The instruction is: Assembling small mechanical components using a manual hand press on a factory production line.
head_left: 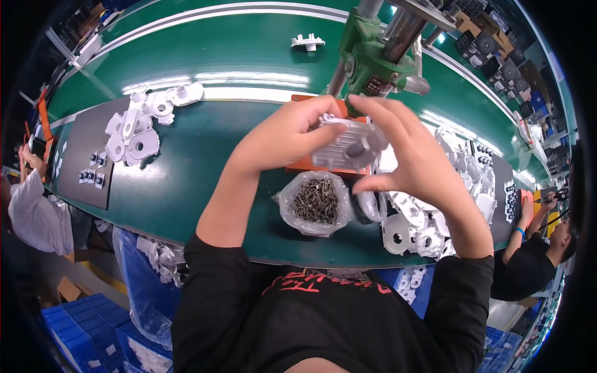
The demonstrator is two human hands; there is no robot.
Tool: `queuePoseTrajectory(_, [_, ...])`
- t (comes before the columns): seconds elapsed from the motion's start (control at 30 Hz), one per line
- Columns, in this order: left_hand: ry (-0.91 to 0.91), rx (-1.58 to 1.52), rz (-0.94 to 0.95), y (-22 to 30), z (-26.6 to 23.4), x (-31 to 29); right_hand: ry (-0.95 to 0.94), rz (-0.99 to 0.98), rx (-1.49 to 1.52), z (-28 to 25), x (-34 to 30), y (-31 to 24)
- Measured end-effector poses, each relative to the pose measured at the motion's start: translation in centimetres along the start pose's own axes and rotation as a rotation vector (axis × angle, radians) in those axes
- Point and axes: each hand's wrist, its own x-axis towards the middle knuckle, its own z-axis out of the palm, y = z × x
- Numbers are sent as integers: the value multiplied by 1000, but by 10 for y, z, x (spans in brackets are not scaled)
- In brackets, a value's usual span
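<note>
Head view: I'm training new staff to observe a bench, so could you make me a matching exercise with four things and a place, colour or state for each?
Things
1. Screws
2. Press
3. Crates
4. Left hand

Places, colours, states
A. Blue, at the picture's lower left
B. Holding a ribbed part
C. Heaped in a clear bag on the bench
D. Green, right of centre near the top

Right pairs: 1-C, 2-D, 3-A, 4-B
</note>
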Motion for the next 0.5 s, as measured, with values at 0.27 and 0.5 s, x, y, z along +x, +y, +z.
queuePoseTrajectory(0.27, [67,877,-155,-7,0,-6,-50,178,176,-6,-24,19])
queuePoseTrajectory(0.5, [138,1042,250,-37,13,2,-148,57,218,41,-46,26])
